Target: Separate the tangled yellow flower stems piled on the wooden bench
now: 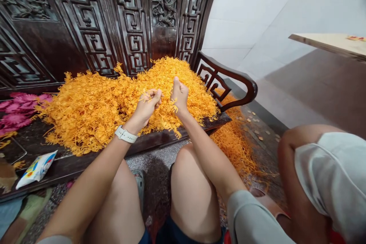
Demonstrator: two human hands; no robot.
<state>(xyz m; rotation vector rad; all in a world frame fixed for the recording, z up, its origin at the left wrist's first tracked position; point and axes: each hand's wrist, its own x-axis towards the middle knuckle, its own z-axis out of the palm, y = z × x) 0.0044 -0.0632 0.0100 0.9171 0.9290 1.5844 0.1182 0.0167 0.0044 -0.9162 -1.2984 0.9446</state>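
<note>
A big heap of orange-yellow plastic sprigs point(97, 103) covers the seat of a dark carved wooden bench point(71, 162). My left hand point(147, 105), with a white watch on its wrist, is curled around a small orange sprig above the heap. My right hand point(179, 94) is closed beside it, thumb up, pinching another orange sprig that hangs below its palm. The two hands are a few centimetres apart over the middle of the pile.
Pink artificial flowers point(17, 110) lie at the bench's left end, a small snack packet point(37, 168) near its front edge. More orange sprigs point(234, 145) have spilled on the floor by the armrest point(228, 84). Another person's knee and white shorts point(328, 175) are at the right.
</note>
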